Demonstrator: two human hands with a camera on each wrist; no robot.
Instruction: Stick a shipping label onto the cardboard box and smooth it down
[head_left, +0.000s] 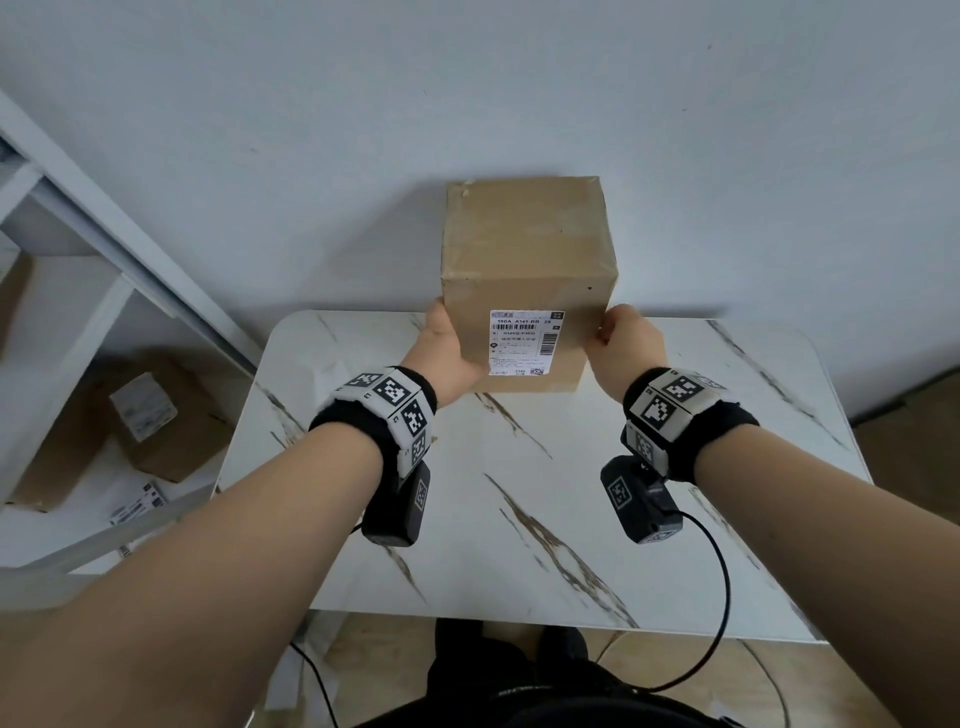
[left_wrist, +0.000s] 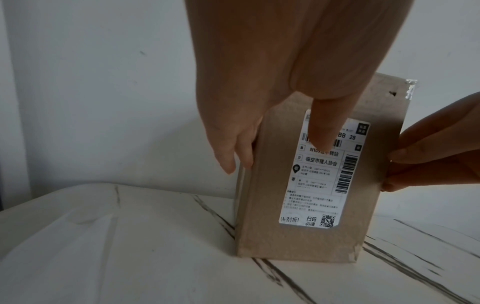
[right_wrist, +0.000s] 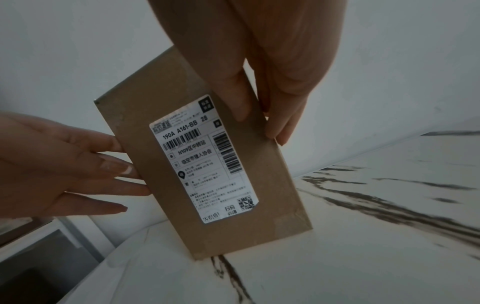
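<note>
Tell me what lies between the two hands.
The cardboard box, shipping label on its near face: the left hand touches its left side, the right hand pinches its right edge. Head view.

A cardboard box (right_wrist: 271, 189) stands on the marble-patterned worktop (right_wrist: 363, 246), a printed shipping label (right_wrist: 205, 162) stuck on its near face. The right hand (right_wrist: 272, 61) pinches its right edge from above; the left hand (right_wrist: 52, 164) lays straight fingers against its left side.

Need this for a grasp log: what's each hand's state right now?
Left hand: open, fingers straight against the cardboard box.
Right hand: pinching its right edge.
</note>
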